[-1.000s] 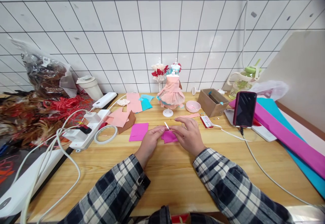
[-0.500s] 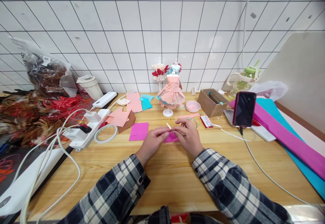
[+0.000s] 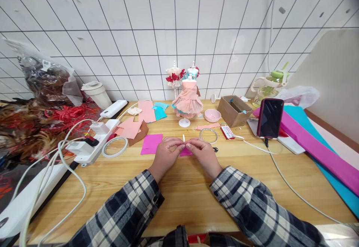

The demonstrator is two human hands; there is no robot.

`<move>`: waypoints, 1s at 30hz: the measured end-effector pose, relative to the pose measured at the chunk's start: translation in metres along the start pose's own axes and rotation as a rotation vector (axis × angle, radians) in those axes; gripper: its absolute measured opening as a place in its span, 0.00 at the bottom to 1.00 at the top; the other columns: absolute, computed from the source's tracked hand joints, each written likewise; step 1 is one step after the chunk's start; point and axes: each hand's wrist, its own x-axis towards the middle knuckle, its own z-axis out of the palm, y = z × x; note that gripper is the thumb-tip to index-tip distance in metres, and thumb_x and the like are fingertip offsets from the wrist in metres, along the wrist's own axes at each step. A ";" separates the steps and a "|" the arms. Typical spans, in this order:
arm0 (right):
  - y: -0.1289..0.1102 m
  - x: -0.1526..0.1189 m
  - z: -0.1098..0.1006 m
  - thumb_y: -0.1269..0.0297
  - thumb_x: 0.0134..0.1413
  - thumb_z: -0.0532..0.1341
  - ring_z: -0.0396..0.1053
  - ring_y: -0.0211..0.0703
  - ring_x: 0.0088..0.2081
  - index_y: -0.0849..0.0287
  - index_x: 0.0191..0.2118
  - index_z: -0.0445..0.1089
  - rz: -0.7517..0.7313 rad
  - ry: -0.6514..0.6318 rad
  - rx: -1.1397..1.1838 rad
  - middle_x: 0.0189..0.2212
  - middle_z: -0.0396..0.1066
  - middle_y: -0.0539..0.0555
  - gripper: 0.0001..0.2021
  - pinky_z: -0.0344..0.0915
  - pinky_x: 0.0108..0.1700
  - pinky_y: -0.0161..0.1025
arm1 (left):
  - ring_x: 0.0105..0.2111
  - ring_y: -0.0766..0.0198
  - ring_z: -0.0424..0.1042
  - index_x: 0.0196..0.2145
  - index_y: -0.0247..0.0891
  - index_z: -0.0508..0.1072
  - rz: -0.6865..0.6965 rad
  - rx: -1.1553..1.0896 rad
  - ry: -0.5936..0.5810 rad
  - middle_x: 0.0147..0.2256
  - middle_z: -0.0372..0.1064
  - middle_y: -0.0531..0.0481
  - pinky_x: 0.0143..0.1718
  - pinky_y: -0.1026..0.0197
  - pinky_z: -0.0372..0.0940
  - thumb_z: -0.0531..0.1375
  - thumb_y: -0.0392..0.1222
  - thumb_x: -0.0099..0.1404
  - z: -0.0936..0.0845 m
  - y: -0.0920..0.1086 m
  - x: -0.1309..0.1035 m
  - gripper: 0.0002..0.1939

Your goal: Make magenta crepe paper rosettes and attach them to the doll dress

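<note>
My left hand (image 3: 166,158) and my right hand (image 3: 206,157) meet over the wooden table, thumbs and fingertips pinched together. Between them is a small piece of magenta paper (image 3: 185,152), mostly covered by the fingers. A narrow white strip (image 3: 183,138) sticks up from between the fingertips; how it joins the paper is hidden. Left of my left hand lies a flat magenta paper square (image 3: 151,144). Beyond my right hand are a thin tape ring (image 3: 209,129) and a small black object (image 3: 215,149), partly covered by the hand.
Miniature dress forms stand by the tiled wall, the nearest in a pink paper dress (image 3: 187,97). A pink bowl (image 3: 212,114), a cardboard box (image 3: 235,111) and a phone (image 3: 270,119) are to the right. A white tape roll (image 3: 114,147) and a power strip (image 3: 97,148) are left.
My right hand's raised fingers have come down into a pinch beside my left hand. The white strip now points straighter up. The thin ring and small black object show more; the view has shifted slightly.
</note>
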 end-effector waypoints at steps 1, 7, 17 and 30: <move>-0.001 0.000 0.000 0.60 0.50 0.63 0.69 0.43 0.39 0.55 0.35 0.78 -0.033 -0.001 -0.011 0.35 0.71 0.54 0.09 0.66 0.44 0.41 | 0.36 0.59 0.73 0.30 0.39 0.78 -0.042 -0.036 0.010 0.33 0.76 0.46 0.41 0.56 0.66 0.62 0.45 0.58 0.000 0.000 0.000 0.08; -0.007 -0.002 -0.003 0.63 0.53 0.60 0.58 0.33 0.23 0.54 0.45 0.74 -0.169 0.000 -0.257 0.36 0.69 0.53 0.13 0.61 0.27 0.34 | 0.37 0.57 0.73 0.31 0.36 0.78 -0.198 -0.226 -0.044 0.35 0.76 0.44 0.41 0.58 0.67 0.61 0.43 0.57 -0.002 -0.002 0.003 0.09; -0.011 -0.004 -0.011 0.64 0.58 0.57 0.68 0.40 0.37 0.53 0.41 0.73 -0.367 0.060 -0.624 0.37 0.70 0.53 0.09 0.63 0.37 0.36 | 0.36 0.57 0.74 0.32 0.35 0.79 -0.300 -0.229 -0.059 0.35 0.77 0.44 0.40 0.58 0.67 0.62 0.43 0.55 0.001 -0.003 0.003 0.10; -0.005 0.000 -0.012 0.64 0.57 0.58 0.70 0.40 0.38 0.52 0.40 0.73 -0.312 -0.077 -0.794 0.36 0.73 0.51 0.08 0.62 0.38 0.36 | 0.35 0.58 0.74 0.32 0.36 0.79 -0.377 -0.139 -0.161 0.34 0.77 0.45 0.41 0.58 0.67 0.61 0.42 0.55 0.004 0.007 0.002 0.09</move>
